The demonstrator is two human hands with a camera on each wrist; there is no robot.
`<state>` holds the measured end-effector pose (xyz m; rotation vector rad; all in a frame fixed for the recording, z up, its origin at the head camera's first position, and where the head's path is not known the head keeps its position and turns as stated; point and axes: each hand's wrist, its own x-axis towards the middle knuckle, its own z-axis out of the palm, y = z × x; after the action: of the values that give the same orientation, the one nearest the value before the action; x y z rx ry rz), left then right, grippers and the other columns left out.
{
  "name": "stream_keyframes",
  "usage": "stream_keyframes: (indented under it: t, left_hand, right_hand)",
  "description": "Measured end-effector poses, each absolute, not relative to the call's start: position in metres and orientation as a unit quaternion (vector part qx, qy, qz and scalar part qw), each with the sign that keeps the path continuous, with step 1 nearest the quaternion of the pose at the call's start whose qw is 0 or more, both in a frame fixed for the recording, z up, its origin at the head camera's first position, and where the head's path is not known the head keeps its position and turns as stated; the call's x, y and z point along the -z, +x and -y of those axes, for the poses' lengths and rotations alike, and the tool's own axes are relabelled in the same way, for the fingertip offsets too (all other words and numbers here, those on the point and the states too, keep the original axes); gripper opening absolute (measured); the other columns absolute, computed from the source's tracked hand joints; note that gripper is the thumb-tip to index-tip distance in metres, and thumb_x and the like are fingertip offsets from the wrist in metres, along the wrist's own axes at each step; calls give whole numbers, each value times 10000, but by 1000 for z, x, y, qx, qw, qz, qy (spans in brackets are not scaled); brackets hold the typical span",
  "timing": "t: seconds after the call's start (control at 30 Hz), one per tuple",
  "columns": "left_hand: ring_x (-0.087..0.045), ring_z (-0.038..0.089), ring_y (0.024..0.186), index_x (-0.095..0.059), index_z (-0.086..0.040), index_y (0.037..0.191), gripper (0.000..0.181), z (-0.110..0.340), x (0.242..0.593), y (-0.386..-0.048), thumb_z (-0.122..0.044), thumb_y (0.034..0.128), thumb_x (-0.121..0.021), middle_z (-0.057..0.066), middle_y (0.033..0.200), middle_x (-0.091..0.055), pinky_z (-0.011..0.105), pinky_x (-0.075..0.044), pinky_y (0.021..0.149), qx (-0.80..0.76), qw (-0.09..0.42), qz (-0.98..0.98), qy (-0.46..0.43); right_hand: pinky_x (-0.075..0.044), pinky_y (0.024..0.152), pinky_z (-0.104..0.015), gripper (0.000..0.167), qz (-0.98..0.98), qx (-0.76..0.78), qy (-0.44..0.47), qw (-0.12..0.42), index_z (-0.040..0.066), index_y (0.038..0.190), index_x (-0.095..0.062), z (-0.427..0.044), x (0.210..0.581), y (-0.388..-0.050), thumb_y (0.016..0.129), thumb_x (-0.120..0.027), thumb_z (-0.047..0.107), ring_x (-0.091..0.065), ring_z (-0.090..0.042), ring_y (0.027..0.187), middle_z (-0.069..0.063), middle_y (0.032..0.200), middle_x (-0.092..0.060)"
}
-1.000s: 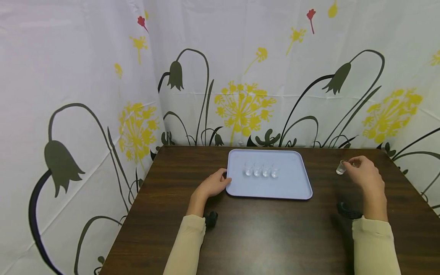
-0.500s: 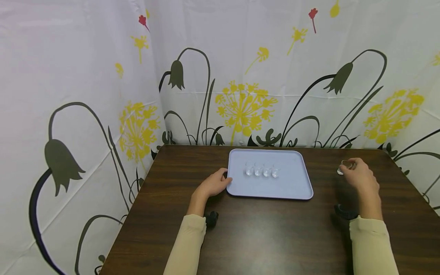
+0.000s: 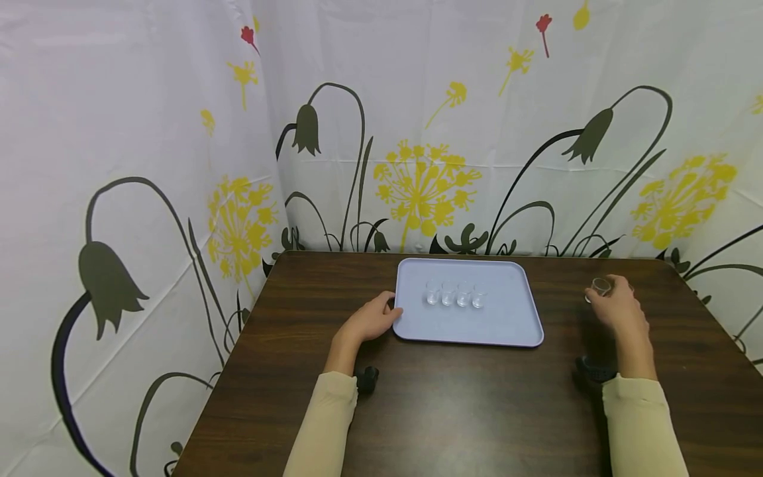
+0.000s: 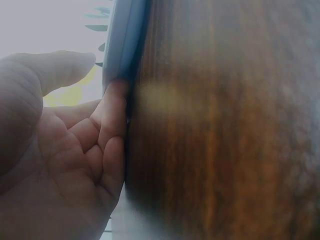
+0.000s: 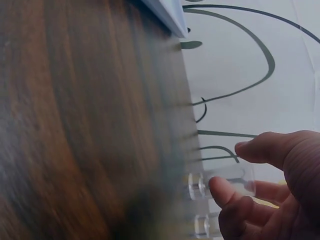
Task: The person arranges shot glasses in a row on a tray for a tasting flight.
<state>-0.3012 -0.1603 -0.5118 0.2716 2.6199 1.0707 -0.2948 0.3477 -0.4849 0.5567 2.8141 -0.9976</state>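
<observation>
From here I have my left hand (image 3: 368, 320) holding the tray (image 3: 471, 329) at its left edge: in the head view the thumb lies over the rim, and the left wrist view shows bent fingers, one tip against the outer side. The tray, pale blue with rounded corners, lies flat toward the far side of the worktop (image 3: 465, 411). Four glasses (image 3: 447, 298), small and clear, stand upright in a row around its middle, close beside one another.

My right hand (image 3: 622, 310) is well to the right of the tray, thumb and fingers on either side of a glass (image 3: 601, 285). In the right wrist view one fingertip lies over that glass while the thumb looks slightly clear of it; whether the hand grips it, I cannot tell. A second glass (image 5: 204, 226) shows just beside the first there, partly behind the fingers.

Cream sleeves (image 3: 322, 424) cover both arms, with a black mount (image 3: 368, 380) by each wrist. The worktop is dark wood grain; beyond it hangs a white curtain (image 3: 524, 119) with a flower print.
</observation>
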Motion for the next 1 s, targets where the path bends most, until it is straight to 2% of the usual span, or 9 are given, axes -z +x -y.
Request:
stream_keyframes:
  t: [0.2,0.37,0.63,0.93,1.0]
  left_hand:
    - [-554,172,719,-495,-58,1560,615,166,546,-322,-426,1074,-573,11,880,-607,324,-448,657,-354,142,-920,95]
    - [-543,192,723,-465,-37,1578,653,170,552,-322,-455,1086,-563,36,905,-603,356,-443,659,-355,133,-919,111]
    - [-562,176,723,-466,-103,1599,651,169,558,-328,-471,1075,-581,15,909,-616,348,-459,660,-360,153,-916,88]
    - [-558,167,724,-494,-82,1569,609,166,543,-320,-424,1074,-588,17,903,-615,329,-458,669,-364,150,-916,84]
    - [-562,163,725,-496,-101,1571,612,167,552,-327,-442,1072,-589,11,906,-620,322,-458,667,-361,148,-917,84]
  right_hand:
    - [-370,1017,-786,867,-921,336,186,63,23,1706,-75,-348,491,-296,1091,-398,543,-361,-673,1419,-418,1630,-300]
    - [-381,1005,-773,853,-918,341,190,63,22,1703,-102,-346,491,-296,1089,-400,534,-383,-661,1409,-410,1625,-319]
    - [-374,1012,-762,795,-916,345,194,59,-1,1693,-152,-344,491,-295,1100,-403,465,-428,-640,1367,-397,1588,-379]
    - [-384,1007,-770,735,-920,337,189,64,-13,1648,-284,-346,498,-298,1111,-380,479,-400,-647,1388,-368,1627,-344]
    - [-380,1012,-773,739,-920,337,191,62,-8,1649,-289,-346,497,-298,1111,-379,490,-392,-648,1399,-370,1638,-332]
